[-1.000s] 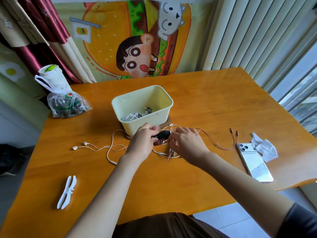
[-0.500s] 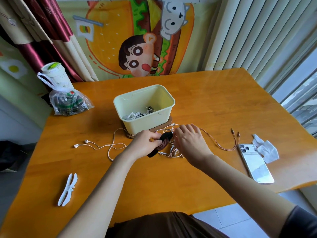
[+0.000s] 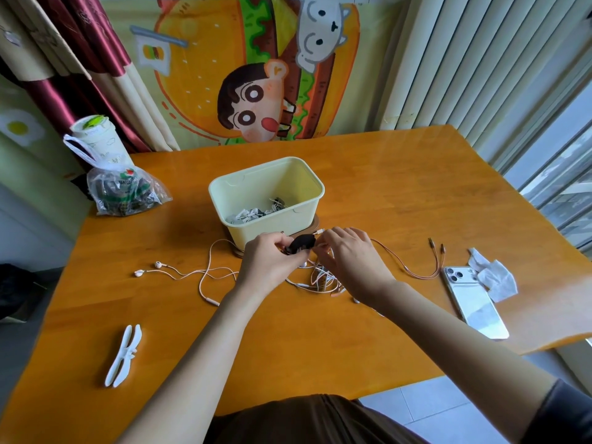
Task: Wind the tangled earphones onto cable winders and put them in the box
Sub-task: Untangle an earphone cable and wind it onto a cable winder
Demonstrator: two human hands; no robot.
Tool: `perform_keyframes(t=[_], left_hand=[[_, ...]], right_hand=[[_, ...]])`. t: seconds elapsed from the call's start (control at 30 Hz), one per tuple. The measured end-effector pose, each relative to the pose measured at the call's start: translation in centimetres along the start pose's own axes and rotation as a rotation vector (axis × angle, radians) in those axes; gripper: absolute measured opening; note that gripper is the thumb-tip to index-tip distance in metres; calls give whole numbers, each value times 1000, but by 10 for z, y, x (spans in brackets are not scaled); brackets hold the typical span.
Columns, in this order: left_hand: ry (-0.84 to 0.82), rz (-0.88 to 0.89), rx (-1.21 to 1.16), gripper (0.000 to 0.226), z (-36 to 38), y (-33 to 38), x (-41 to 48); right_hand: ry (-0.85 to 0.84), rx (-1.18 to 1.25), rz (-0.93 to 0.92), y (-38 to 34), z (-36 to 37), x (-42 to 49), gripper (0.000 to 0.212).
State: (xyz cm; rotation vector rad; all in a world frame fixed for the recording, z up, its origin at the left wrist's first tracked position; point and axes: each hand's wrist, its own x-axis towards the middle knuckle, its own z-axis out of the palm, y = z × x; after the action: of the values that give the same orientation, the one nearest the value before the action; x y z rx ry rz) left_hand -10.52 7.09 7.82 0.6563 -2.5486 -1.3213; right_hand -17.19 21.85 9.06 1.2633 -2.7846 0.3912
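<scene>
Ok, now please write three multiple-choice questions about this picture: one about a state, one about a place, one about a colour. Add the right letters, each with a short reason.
1. The box is: A. closed by a lid; B. open, with earphones inside; C. open and empty.
2. The white winder lies: A. in the box; B. on the table, at the person's left; C. on the floor.
3. The held winder, gripped by the left hand, is: A. black; B. white; C. pink.
Answers: 1 B, white cables show on its bottom; 2 B, it rests on bare wood; 3 A, it shows dark against the hand.
</scene>
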Motion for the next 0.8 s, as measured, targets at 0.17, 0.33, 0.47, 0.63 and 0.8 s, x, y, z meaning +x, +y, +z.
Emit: perform_keyframes(t=[0.17, 0.33, 0.47, 0.63, 0.8], left_hand=[[45, 4, 3, 17, -4, -1, 1], [72, -13, -17, 18, -10, -1, 2], [87, -10, -10, 17, -14, 3, 4], [75, -4, -5, 17, -15, 7, 4], [57, 10, 0, 11, -15, 8, 1]], right_hand=[[-14, 492, 103, -2, 0, 0, 26], [30, 570, 149, 3, 1, 1, 46], [88, 622, 186, -1, 5, -3, 36], [79, 672, 199, -9, 6, -2, 30], [63, 559, 178, -4, 5, 4, 17]])
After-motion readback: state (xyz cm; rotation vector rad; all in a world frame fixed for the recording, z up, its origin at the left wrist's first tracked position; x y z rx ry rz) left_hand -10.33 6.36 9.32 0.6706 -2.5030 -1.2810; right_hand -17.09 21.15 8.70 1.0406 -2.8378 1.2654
